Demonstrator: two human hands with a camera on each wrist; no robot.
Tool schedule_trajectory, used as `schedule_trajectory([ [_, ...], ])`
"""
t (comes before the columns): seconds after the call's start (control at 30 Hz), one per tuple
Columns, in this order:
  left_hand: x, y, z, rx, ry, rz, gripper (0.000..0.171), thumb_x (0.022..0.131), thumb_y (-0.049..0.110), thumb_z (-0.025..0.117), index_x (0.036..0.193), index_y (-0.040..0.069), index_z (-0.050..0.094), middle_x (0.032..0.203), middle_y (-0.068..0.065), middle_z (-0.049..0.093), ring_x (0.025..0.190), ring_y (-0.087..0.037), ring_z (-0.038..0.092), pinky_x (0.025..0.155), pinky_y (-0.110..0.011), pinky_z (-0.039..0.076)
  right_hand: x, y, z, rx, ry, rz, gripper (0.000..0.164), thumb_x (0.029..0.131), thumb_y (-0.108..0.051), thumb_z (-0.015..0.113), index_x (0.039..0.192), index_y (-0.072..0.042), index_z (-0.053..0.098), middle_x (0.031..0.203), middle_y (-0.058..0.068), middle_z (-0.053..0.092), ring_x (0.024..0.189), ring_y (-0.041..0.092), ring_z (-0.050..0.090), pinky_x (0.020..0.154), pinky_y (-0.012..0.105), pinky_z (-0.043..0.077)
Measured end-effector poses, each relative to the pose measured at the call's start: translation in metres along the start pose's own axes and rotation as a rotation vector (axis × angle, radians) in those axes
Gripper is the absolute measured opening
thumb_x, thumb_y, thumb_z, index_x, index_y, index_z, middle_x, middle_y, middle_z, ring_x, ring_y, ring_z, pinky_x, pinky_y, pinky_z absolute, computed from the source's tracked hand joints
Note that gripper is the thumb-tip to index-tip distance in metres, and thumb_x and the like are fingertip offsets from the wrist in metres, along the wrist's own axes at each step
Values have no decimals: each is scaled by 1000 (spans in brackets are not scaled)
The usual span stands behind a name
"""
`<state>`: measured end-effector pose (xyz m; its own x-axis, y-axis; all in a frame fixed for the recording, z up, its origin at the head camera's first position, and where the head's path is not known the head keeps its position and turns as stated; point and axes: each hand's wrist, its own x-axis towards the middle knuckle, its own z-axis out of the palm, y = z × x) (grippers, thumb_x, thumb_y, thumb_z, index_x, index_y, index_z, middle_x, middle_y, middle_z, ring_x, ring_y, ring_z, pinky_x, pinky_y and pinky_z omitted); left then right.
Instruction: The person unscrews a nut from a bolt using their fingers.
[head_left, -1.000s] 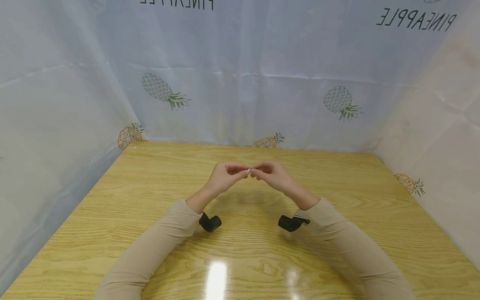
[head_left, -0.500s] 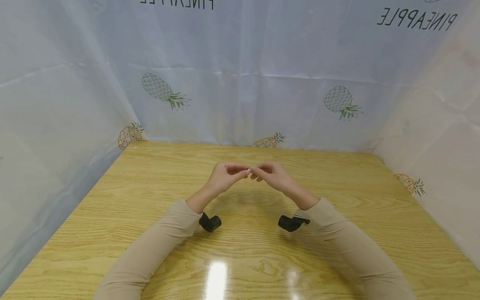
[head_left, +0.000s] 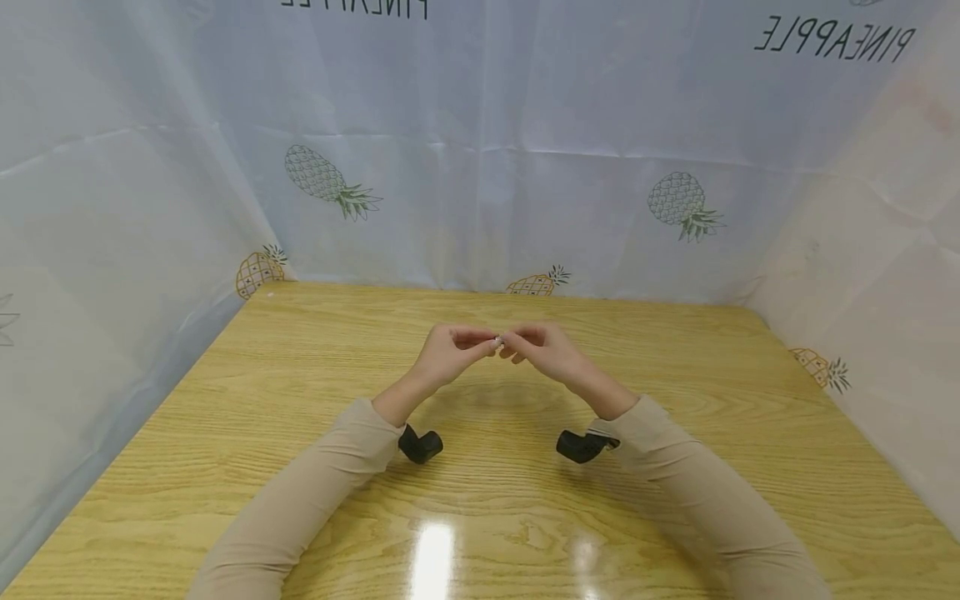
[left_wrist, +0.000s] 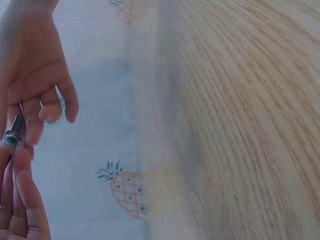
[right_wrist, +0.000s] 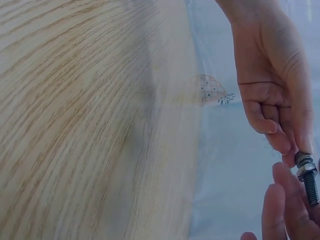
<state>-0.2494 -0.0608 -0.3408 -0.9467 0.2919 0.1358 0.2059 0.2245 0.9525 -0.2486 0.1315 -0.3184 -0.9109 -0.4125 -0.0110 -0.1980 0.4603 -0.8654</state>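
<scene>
A small metal bolt (right_wrist: pixel 311 189) with a hex nut (right_wrist: pixel 306 171) on its threaded shank is held between the two hands, above the table. My left hand (head_left: pixel 444 355) pinches it at the head end, where a washer-like ring shows in the right wrist view. From the other side, my right hand (head_left: pixel 553 355) has thumb and fingertips at the nut, its fingers lying along the shank. In the left wrist view the bolt's shank (left_wrist: pixel 18 123) points towards the right hand's fingers. Only a tiny bright part of the metal shows in the head view.
A wood-grain table (head_left: pixel 495 500) lies under both forearms. White curtains (head_left: pixel 480 200) printed with pineapples close off the back and both sides. A black wrist device (head_left: pixel 422 446) sits at the left cuff, and another black device (head_left: pixel 581 447) at the right.
The right hand's thumb and fingertips have shifted slightly at the nut, its fingers curling a little more than a second ago. The left hand and both forearms stay in place.
</scene>
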Motion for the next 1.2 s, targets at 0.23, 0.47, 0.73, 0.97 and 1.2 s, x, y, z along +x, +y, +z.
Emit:
schedule_trajectory([
  [0.23,1,-1,0,-3,10,2,27,88,22,66,109,6,70,105,-14,71,92,-19,70,87,-34,54,0,0,1,-28,49,-23,29,91,-20,62,116,-6,61,117,15,63,110,31,60,92,41,51],
  [0.47,1,-1,-1,-8,6,5,27,88,21,65,110,6,70,106,-14,71,92,-19,69,88,-34,54,0,1,0,-7,51,-41,36,93,-25,59,124,-7,57,118,16,62,109,33,59,92,44,50],
  [0.73,1,-1,-1,-9,7,-21,27,88,25,66,110,10,70,109,-11,70,96,-19,69,90,-35,53,1,3,-1,-38,12,-29,31,96,-26,54,118,-6,62,113,18,66,107,37,60,94,49,48],
  [0.97,1,-2,-1,-22,5,-3,26,88,22,66,109,8,70,106,-13,71,93,-19,69,89,-35,53,1,2,0,-19,55,-83,34,89,-18,64,120,-4,58,119,17,61,107,30,62,89,37,53],
  [1.2,1,-3,-1,-17,3,-11,30,87,26,67,110,8,70,110,-13,69,97,-21,68,91,-35,52,2,2,0,-20,6,-32,35,97,-30,50,122,-7,60,113,18,65,106,38,59,94,50,47],
])
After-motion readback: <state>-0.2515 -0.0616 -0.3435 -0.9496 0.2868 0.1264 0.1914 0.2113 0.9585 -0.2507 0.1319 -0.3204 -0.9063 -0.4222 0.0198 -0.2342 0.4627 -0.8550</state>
